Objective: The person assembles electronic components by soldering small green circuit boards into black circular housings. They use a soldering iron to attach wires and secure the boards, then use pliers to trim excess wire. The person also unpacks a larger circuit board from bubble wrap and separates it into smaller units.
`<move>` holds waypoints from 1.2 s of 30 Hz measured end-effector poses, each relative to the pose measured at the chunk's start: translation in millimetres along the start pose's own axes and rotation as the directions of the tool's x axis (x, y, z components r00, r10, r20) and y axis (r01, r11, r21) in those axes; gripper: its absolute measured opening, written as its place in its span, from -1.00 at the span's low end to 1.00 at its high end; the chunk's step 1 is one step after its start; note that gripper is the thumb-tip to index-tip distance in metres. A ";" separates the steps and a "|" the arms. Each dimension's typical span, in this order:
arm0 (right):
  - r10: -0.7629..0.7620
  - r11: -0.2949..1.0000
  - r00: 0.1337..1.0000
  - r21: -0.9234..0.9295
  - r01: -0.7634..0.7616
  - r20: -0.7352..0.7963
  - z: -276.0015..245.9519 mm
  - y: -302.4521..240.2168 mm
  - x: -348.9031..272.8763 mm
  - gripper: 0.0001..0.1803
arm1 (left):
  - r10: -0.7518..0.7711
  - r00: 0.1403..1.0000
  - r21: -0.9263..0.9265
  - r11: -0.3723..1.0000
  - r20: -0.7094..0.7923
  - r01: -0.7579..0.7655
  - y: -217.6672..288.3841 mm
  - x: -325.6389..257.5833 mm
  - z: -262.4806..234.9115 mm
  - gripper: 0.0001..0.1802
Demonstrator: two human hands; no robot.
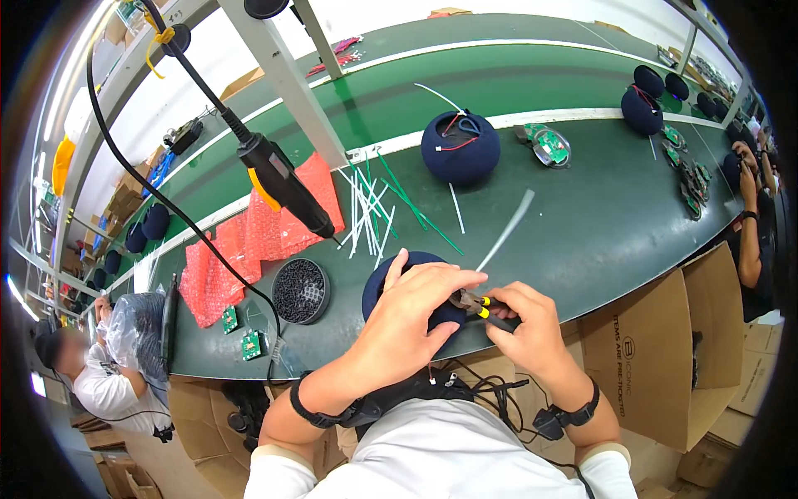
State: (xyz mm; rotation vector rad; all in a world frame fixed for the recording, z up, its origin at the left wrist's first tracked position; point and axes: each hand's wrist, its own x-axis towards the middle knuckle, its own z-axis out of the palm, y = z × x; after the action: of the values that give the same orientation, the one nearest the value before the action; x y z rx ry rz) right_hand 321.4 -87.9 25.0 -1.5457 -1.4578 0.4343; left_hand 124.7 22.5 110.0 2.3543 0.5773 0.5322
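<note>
The fingers [496,314] of my right hand [528,326] are closed around the yellow-and-black handles of the pliers [484,313], whose head is at the dark blue round case [376,281]. My left hand [407,312] lies over this case, near the near edge of the green surface [582,224]; whether its fingers pinch anything, I cannot tell. A white strip [509,229] rises obliquely beside its fingertips. To the left, I see a tub [327,293] with small black pieces, and red bubble wrap [303,208] under the hanging screwdriver [287,187]. A second round case [461,158] stands toward the far edge, beside a clear round part with a circuit board [549,146].
</note>
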 end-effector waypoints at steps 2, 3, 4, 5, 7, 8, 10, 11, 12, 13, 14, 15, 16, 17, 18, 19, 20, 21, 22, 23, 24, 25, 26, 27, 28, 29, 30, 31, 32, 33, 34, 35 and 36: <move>0.027 0.998 1.000 -0.054 -0.027 -0.001 4.5 3.1 -1.4 -0.64 | 0.012 1.000 0.021 1.000 0.005 -0.012 -3.0 -1.8 1.1 -0.27; 0.025 0.993 1.000 -0.113 -0.025 -0.004 6.8 8.4 -2.5 -0.66 | 0.016 1.000 0.023 1.000 0.007 -0.016 -3.8 -1.5 2.2 -0.28; 0.023 0.985 1.000 -0.170 -0.023 -0.006 7.7 11.2 -3.7 -0.68 | 0.021 1.000 0.025 0.999 0.009 -0.021 -4.0 -1.4 2.8 -0.29; 0.014 0.984 0.999 -0.179 -0.019 -0.029 8.1 10.1 -5.0 -0.69 | 0.017 1.000 0.034 0.999 0.011 -0.018 -3.8 -2.0 2.5 -0.29; -0.013 0.979 0.997 -0.202 -0.002 -0.074 7.1 7.3 -2.6 -0.70 | 0.014 1.000 0.054 0.998 0.004 -0.014 -2.9 -2.2 -1.1 -0.28; 0.010 0.957 0.993 -0.285 -0.043 -0.116 2.2 10.6 2.1 -0.67 | -0.017 0.999 -0.018 1.000 -0.049 0.016 -2.8 -1.2 -6.0 -0.30; 0.044 0.886 0.976 -0.443 -0.136 -0.211 -16.5 23.8 14.0 -0.59 | -0.083 0.986 -0.170 0.984 -0.145 0.057 -4.9 1.4 -19.9 -0.33; -0.013 0.792 0.977 -0.598 -0.121 -0.214 -27.8 29.8 20.8 -0.47 | -0.034 0.978 -0.005 0.999 -0.204 0.034 -14.9 3.6 -25.2 -0.37; 0.053 0.758 0.982 -0.632 -0.159 -0.183 -33.7 39.9 27.2 -0.41 | -0.097 0.976 -0.094 0.992 -0.194 0.080 -23.0 7.0 -29.4 -0.45; -0.032 0.722 0.986 -0.686 -0.090 -0.163 -38.2 42.5 31.2 -0.35 | -0.122 0.977 -0.073 0.991 -0.174 0.111 -31.9 12.3 -30.0 -0.48; -0.116 0.677 0.984 -0.735 -0.023 -0.137 -42.6 41.8 33.7 -0.30 | -0.147 0.977 -0.051 0.989 -0.155 0.141 -41.0 17.9 -29.7 -0.49; -0.159 0.696 0.984 -0.716 0.055 -0.079 -42.1 24.0 36.9 -0.24 | -0.188 0.973 -0.031 0.982 -0.133 0.185 -52.6 23.4 -28.8 -0.49; -0.204 0.710 0.979 -0.691 0.133 -0.022 -38.8 -3.2 37.6 -0.18 | -0.229 0.967 -0.009 0.973 -0.113 0.230 -64.3 28.6 -28.1 -0.48; -0.276 0.799 0.956 -0.530 0.284 0.096 -37.1 -21.2 35.8 -0.16 | -0.274 0.957 0.016 0.961 -0.093 0.277 -73.3 31.6 -28.6 -0.47; -0.338 0.855 0.912 -0.330 0.400 0.232 -31.1 -26.2 32.5 -0.09 | -0.284 0.955 0.020 0.958 -0.084 0.286 -81.1 37.5 -26.0 -0.46; -0.303 0.908 0.891 -0.180 0.378 0.340 -21.1 -39.5 27.4 -0.09 | -0.303 0.950 0.031 0.952 -0.075 0.306 -88.6 40.4 -24.9 -0.45; -0.261 0.897 0.872 -0.230 0.378 0.414 -12.1 -53.5 29.0 -0.20 | -0.322 0.944 0.043 0.945 -0.067 0.325 -95.4 42.9 -24.4 -0.45; -0.201 0.931 0.885 -0.199 0.306 0.420 -2.1 -51.9 28.4 -0.26 | -0.317 0.945 0.051 0.945 -0.085 0.322 -101.1 42.3 -23.3 -0.49; -0.142 0.958 0.892 -0.166 0.232 0.429 4.0 -48.1 28.7 -0.32 | -0.263 0.954 0.072 0.959 -0.144 0.275 -105.2 41.3 -22.0 -0.51; -0.149 0.960 0.903 -0.161 0.230 0.403 2.5 -49.7 31.7 -0.38 | -0.207 0.957 0.095 0.969 -0.201 0.230 -108.8 40.3 -21.0 -0.52; -0.166 0.965 0.922 -0.133 0.224 0.349 -1.0 -51.1 34.5 -0.37 | -0.155 0.952 0.116 0.975 -0.266 0.191 -111.7 39.8 -22.1 -0.52; -0.181 0.970 0.938 -0.103 0.219 0.296 -8.8 -51.0 36.2 -0.36 | -0.134 0.952 0.046 0.987 -0.275 0.152 -112.8 44.2 -26.5 -0.57; -0.194 0.974 0.951 -0.071 0.217 0.242 -18.7 -50.1 38.6 -0.35 | -0.122 0.956 0.039 0.990 -0.266 0.137 -114.0 52.8 -30.6 -0.59; -0.082 0.996 0.985 -0.022 0.087 0.151 -37.1 -45.7 40.2 -0.31 | -0.102 0.962 0.027 0.993 -0.252 0.112 -113.5 68.0 -29.9 -0.59; -0.019 1.000 0.998 -0.006 0.019 0.062 -57.9 -56.3 52.2 -0.31 | -0.092 0.966 0.027 0.994 -0.241 0.101 -112.0 77.4 -29.0 -0.60; 0.041 0.996 0.993 0.080 -0.032 -0.111 -70.1 -61.7 67.0 -0.33 | 0.073 0.942 0.104 0.994 -0.328 -0.041 -115.9 91.5 -16.0 -0.56; 0.018 0.994 0.982 0.111 0.003 -0.186 -82.4 -63.2 92.5 -0.34 | 0.077 0.939 0.173 0.985 -0.336 -0.019 -104.4 102.1 -12.7 -0.47; -0.009 0.996 0.957 0.082 0.034 -0.289 -92.2 -48.1 121.2 -0.32 | 0.082 0.924 0.223 0.975 -0.373 0.003 -90.4 117.4 -4.1 -0.43; -0.162 0.951 0.944 -0.300 0.073 -0.287 -109.6 -31.2 155.2 -0.32 | 0.084 0.905 0.282 0.959 -0.416 0.040 -77.6 129.7 0.8 -0.38; -0.085 0.933 0.935 -0.357 -0.046 -0.344 -108.3 -22.0 192.7 -0.33 | 0.054 0.902 0.346 0.932 -0.427 0.108 -76.1 141.5 8.7 -0.33; -0.102 0.963 0.929 -0.270 0.002 -0.356 -103.9 9.8 233.7 -0.31 | 0.023 0.898 0.408 0.896 -0.440 0.177 -75.8 151.2 14.8 -0.28; -0.108 0.915 0.924 -0.399 -0.051 -0.366 -99.0 34.6 270.9 -0.29 | -0.117 0.925 0.397 0.878 -0.361 0.266 -72.3 159.3 15.5 -0.21; -0.141 0.861 0.924 -0.505 -0.063 -0.356 -94.1 60.2 303.7 -0.26 | -0.131 0.911 0.372 0.883 -0.391 0.287 -76.5 166.9 21.3 -0.20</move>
State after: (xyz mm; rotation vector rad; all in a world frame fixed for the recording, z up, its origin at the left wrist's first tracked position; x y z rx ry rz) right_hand 500.0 162.8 125.0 -1.8779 -1.3445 -0.3071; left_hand 252.3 152.8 80.6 2.5596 1.2141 0.8052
